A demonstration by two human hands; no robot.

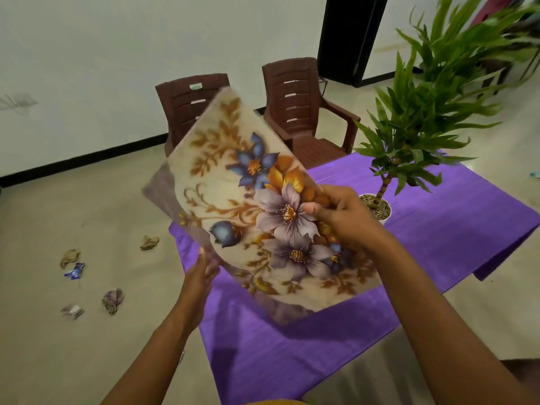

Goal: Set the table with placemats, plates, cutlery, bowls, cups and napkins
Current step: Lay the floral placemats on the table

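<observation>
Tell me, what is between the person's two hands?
The floral placemat spans the gap in the head view: the left hand holds its lower edge, and the right hand pinches its right side.

Two bare forearms reach forward and upward from the lower edge of the view, converging slightly. Left hand [201, 273]: raised, palm turned inward toward the right hand, fingers extended upward and somewhat blurred, flat against the edge of a held sheet; whether the thumb grips cannot be told. Right hand [336, 217]: higher and farther forward than the left hand, back of the hand toward the camera, wrist bent, thumb and curled fingers pinching the sheet's opposite edge.
</observation>
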